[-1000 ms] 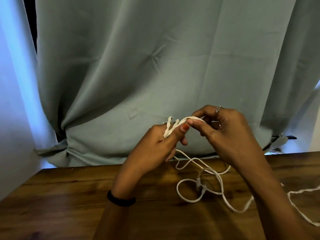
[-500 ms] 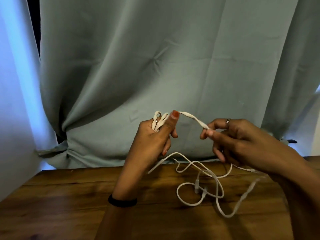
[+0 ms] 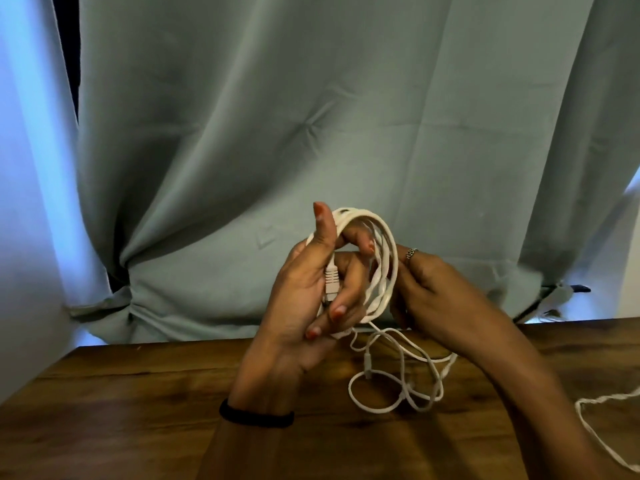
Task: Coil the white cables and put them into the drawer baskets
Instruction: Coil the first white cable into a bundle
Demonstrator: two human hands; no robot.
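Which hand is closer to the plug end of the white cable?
Left. The plug lies in the left hand, across its palm. The right hand is off to the side, past the coil.

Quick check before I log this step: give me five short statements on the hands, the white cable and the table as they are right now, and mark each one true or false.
1. The left hand holds a coil of white cable wound round its fingers. True.
2. The right hand rests flat on the wooden table. False: it is raised, gripping the coil's right side.
3. A plug end lies in the left palm. True.
4. The whole cable is coiled. False: loose loops lie on the table.
5. A drawer basket stands on the table. False: none is in view.
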